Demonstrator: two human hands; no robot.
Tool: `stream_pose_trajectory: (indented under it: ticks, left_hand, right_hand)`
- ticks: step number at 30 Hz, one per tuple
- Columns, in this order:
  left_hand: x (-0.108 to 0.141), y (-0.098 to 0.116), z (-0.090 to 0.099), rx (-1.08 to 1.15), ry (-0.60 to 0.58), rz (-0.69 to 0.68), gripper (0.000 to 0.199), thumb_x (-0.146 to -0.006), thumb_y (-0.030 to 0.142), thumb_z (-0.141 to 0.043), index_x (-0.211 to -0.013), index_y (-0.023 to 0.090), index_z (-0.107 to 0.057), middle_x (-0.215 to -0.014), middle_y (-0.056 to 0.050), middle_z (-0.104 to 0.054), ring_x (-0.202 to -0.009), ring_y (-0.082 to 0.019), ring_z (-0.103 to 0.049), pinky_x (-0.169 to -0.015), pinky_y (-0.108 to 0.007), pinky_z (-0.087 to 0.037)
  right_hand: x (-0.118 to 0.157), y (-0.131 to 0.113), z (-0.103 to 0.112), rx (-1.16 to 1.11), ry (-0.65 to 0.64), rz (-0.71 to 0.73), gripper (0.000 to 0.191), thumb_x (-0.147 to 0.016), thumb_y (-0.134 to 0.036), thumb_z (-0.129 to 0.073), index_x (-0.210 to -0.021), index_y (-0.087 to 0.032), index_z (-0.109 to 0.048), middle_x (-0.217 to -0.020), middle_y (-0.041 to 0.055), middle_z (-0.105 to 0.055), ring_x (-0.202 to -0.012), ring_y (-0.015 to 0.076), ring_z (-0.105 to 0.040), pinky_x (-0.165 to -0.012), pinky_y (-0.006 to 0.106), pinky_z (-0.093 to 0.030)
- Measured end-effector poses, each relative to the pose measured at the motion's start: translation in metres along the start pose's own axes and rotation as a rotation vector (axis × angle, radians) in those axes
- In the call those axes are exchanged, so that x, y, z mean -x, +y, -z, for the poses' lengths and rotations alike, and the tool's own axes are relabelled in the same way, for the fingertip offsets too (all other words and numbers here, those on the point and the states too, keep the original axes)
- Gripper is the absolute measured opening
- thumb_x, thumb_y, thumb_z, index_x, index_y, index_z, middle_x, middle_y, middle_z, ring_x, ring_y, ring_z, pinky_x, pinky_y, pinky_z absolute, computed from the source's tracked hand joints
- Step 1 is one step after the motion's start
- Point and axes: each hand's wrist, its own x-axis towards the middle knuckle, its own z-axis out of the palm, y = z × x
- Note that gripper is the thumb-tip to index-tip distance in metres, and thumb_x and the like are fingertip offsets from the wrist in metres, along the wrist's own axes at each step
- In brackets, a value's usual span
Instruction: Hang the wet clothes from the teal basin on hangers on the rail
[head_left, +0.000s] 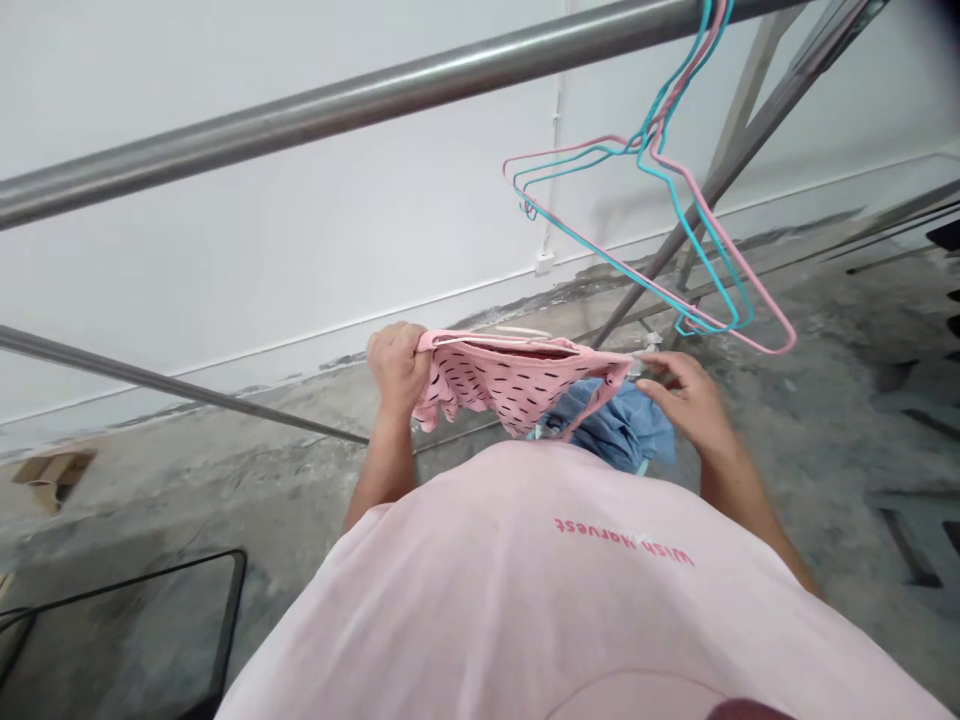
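A small pink garment with black dashes is stretched between my two hands in front of my chest. My left hand is closed around its left end. My right hand pinches its right corner with the fingertips, the other fingers spread. A blue denim garment hangs bunched just under the pink one, against my pink shirt. Pink and teal wire hangers dangle from the steel rail overhead, up and to the right of my right hand.
A lower steel bar runs across at left. Slanted rack legs stand at right before a white wall. The concrete floor holds a dark-framed panel at lower left and a cardboard scrap at far left.
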Motion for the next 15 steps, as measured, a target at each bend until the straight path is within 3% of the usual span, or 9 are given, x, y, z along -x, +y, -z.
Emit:
stream_pose_trajectory:
  ticks: [2,6,11,15]
  left_hand:
    - [0.000,-0.001,0.003,0.009,0.032,-0.015,0.015,-0.086,0.021,-0.049,-0.075,0.022,-0.059,-0.068,-0.004,-0.059,-0.072,-0.023,-0.054,-0.072,-0.036,-0.032]
    - [0.001,-0.002,0.002,0.044,0.026,-0.001,0.013,-0.085,0.021,-0.050,-0.075,0.022,-0.059,-0.068,-0.004,-0.059,-0.072,-0.023,-0.055,-0.072,-0.036,-0.034]
    - [0.008,-0.009,-0.007,0.199,-0.008,0.036,0.008,-0.074,0.018,-0.055,-0.074,0.021,-0.063,-0.069,-0.002,-0.062,-0.070,-0.019,-0.058,-0.071,-0.031,-0.040]
    - [0.017,-0.023,-0.019,0.147,-0.119,0.055,0.021,-0.081,0.020,-0.052,-0.084,0.020,-0.073,-0.069,-0.004,-0.060,-0.069,-0.018,-0.056,-0.068,-0.029,-0.040]
  right_hand:
    - [-0.002,-0.006,-0.005,-0.020,-0.085,0.046,0.039,-0.084,-0.045,-0.063,-0.114,-0.020,-0.069,-0.114,0.0103,-0.067,-0.094,0.0221,-0.064,-0.072,0.032,-0.051]
    - [-0.006,-0.015,-0.010,0.010,-0.198,0.048,0.033,-0.088,-0.049,-0.057,-0.089,-0.020,-0.073,-0.092,0.0080,-0.070,-0.086,0.0222,-0.065,-0.079,0.035,-0.050]
    - [0.000,-0.014,-0.004,-0.115,-0.141,-0.115,0.030,-0.080,-0.048,-0.067,-0.085,-0.019,-0.068,-0.078,0.0050,-0.066,-0.070,0.0188,-0.062,-0.066,0.031,-0.047]
    - [0.010,-0.017,0.014,-0.231,-0.008,-0.104,0.020,-0.078,-0.036,-0.073,-0.085,-0.020,-0.064,-0.076,0.0023,-0.062,-0.066,0.0150,-0.057,-0.063,0.028,-0.045]
